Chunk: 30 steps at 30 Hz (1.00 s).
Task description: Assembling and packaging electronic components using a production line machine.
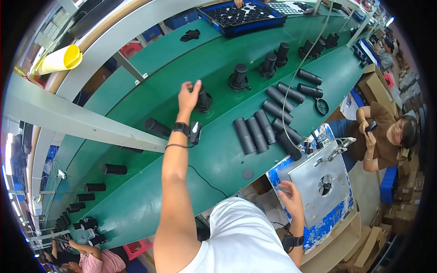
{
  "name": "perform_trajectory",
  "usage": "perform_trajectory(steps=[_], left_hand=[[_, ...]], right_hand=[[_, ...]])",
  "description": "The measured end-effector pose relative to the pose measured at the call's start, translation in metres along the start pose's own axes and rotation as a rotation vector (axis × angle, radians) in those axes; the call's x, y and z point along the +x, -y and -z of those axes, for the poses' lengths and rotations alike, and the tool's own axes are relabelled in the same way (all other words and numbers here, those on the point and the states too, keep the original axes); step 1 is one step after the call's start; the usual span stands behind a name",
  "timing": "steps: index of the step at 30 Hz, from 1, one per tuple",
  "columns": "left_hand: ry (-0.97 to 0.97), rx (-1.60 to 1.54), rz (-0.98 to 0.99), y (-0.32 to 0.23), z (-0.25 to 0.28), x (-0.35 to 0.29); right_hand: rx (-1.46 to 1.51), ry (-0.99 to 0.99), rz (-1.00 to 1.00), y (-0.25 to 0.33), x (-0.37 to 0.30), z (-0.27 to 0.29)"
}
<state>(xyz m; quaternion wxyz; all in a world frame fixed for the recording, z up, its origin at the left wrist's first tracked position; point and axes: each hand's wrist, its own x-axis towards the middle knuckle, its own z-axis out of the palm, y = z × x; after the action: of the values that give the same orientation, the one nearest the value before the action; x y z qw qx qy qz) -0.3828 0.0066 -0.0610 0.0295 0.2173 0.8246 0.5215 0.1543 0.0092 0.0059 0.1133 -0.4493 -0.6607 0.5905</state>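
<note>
The left hand (pixel 187 98) is at 11 o'clock from the middle of the view, over the green belt (pixel 170 107). Its thumb and fingers are wide apart. The thumb is right beside a black ribbed tube (pixel 203 98), which stands up in a round black base. I cannot tell if they touch.

The right hand (pixel 292 202) is between 4 and 5 o'clock. Its fingers are a bit bent, with the thumb held away from them. It is by the edge of a shiny metal plate (pixel 313 170) that has a round hole.

From the left hand, more standing tubes (pixel 240 73) go in a row toward 2 o'clock. A lying tube (pixel 157 127) is between 7 and 8 o'clock from it.

Between 2 and 3 o'clock from the middle, a bunch of smooth black tubes (pixel 263 126) lies on the green table (pixel 214 157). A flat black disc (pixel 247 174) is at 5 o'clock. Someone in a brown top (pixel 381 125) is at 3 o'clock.
</note>
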Motion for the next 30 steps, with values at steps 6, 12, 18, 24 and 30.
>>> perform_trajectory(steps=[6, 12, 18, 24, 30], left_hand=[[-0.126, 0.781, -0.060, -0.047, 0.059, -0.003], [0.166, 1.228, 0.377, -0.026, 0.089, -0.031], [0.396, 1.555, 0.108, 0.018, 0.066, -0.025], [0.784, 1.601, -0.192, 0.074, 0.116, 0.010], [0.762, 0.808, 0.490, -0.131, 0.092, -0.091]], right_hand=[[0.019, -0.097, -0.008, -0.011, -0.011, 0.003], [-0.042, 0.094, 0.110, -0.008, -0.013, -0.001], [0.090, -0.099, 0.026, -0.052, -0.060, 0.018], [0.287, -0.258, -0.058, -0.093, -0.097, 0.022], [0.426, -0.404, -0.078, -0.114, -0.122, 0.026]])
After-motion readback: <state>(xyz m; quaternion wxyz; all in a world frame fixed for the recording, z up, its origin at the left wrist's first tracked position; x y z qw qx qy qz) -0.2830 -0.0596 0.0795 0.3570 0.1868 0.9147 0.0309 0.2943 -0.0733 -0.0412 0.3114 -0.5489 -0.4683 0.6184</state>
